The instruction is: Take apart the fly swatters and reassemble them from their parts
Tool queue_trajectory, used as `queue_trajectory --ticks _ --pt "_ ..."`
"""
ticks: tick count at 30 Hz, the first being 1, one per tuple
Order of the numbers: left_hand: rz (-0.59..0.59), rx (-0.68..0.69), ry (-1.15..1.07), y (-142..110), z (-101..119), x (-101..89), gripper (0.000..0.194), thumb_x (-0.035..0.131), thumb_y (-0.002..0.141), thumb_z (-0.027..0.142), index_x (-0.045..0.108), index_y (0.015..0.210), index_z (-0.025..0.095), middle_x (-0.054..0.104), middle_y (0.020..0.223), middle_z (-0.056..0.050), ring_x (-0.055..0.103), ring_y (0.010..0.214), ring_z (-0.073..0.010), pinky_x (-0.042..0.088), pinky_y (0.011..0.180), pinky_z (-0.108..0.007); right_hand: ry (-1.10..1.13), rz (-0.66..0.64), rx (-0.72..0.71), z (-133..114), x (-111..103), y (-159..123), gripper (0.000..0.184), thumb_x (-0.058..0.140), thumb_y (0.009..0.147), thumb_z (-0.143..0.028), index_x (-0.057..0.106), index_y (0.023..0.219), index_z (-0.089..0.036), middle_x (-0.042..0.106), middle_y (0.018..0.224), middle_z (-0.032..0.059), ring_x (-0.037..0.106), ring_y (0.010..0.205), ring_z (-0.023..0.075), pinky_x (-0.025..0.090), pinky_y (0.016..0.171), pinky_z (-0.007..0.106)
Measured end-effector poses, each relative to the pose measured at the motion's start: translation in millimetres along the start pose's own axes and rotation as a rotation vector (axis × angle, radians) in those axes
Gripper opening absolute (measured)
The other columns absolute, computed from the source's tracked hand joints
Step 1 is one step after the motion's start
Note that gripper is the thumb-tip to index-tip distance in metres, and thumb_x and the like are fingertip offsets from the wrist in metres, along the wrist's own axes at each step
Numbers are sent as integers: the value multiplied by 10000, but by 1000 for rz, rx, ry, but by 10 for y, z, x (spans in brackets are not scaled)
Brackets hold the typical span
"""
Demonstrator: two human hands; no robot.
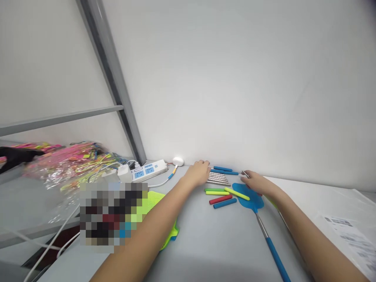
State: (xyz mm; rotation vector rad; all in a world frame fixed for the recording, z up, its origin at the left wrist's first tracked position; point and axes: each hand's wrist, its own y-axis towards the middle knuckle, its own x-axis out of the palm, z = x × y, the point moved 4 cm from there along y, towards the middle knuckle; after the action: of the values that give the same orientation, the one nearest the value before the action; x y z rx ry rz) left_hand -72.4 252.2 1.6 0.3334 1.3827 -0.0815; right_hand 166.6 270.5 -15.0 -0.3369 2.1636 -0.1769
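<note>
My left hand (199, 173) reaches to the left ends of a row of metal rods (217, 179) near the wall; its fingers curl down and their tips are hidden. Blue tubes (225, 171) lie just behind the rods. My right hand (256, 182) is closed, with a short end of a metal rod (245, 174) sticking out between its fingers. Beneath it lies a blue fly swatter (251, 197) with a metal shaft and blue grip. Green, yellow, red (221, 199) and blue short tubes lie in front of the rods, one yellow tube (237, 194) across the swatter.
At left, a yellow-green swatter head (155, 199) lies partly behind my left forearm and a blurred-out patch. A power strip (149, 170) with white plugs and cables stands by a metal post (117, 78). Plastic-bagged colourful items (76, 160) lie farther left. Clear wrapping with a label (349, 235) is at right.
</note>
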Motion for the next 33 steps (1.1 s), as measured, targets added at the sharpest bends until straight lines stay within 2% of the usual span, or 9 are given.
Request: queue_trajectory --ticks 2,5,7,10,14,19,24,30,33 --pt "6 12 6 191 35 78 351 587 934 347 566 1237 172 586 1242 -99 615 1038 -220 537 872 -433 100 -34 35 135 49 79 520 464 898 -344 406 1381 -158 622 747 33 507 502 138 360 446 241" --pt "21 50 28 328 162 204 349 586 934 347 567 1235 173 586 1247 -98 615 1040 -220 539 871 -432 248 -70 37 240 134 169 535 457 905 -331 333 1411 -208 561 650 -40 432 421 96 328 392 207" --pt "30 67 41 353 253 278 341 575 940 346 567 1234 174 588 1239 -101 611 1047 -226 533 878 -439 322 -92 30 267 182 234 460 450 922 -338 379 1359 -214 505 599 -71 381 387 79 299 366 193" --pt "19 68 46 370 334 360 296 461 983 321 569 1212 169 587 1179 -135 579 1082 -276 496 892 -473 396 -134 11 273 233 323 337 472 955 -405 499 1200 -175 471 594 -83 336 370 48 282 354 175" --pt "-26 79 32 415 348 429 270 406 984 307 565 1162 183 560 1153 -147 509 1142 -312 448 908 -456 455 -139 -21 253 262 366 274 473 947 -371 515 1135 -176 491 575 -82 332 340 49 280 325 180" --pt "-51 88 -2 472 312 471 209 445 969 304 549 1119 202 553 1145 -122 496 1118 -290 435 885 -413 470 -99 -47 222 274 348 306 457 906 -315 486 1189 -205 575 603 -61 352 308 66 271 286 198" --pt "-64 89 -44 481 261 482 216 491 951 345 527 1110 203 559 1141 -107 502 1100 -273 429 889 -393 427 -89 -60 195 272 335 362 476 897 -331 473 1240 -216 571 605 -64 393 314 85 309 286 209" --pt "-107 132 -46 381 171 507 290 477 942 458 523 1095 216 544 1158 -108 492 1106 -292 438 874 -420 361 -88 -53 191 242 302 241 459 910 -368 538 1081 -217 523 570 -66 395 320 84 314 295 207" --pt "-106 182 -24 306 180 480 271 453 951 451 531 1073 222 533 1183 -112 489 1100 -299 417 891 -455 317 -107 -64 179 232 281 204 491 896 -384 559 997 -220 493 541 -68 401 340 89 313 305 204"
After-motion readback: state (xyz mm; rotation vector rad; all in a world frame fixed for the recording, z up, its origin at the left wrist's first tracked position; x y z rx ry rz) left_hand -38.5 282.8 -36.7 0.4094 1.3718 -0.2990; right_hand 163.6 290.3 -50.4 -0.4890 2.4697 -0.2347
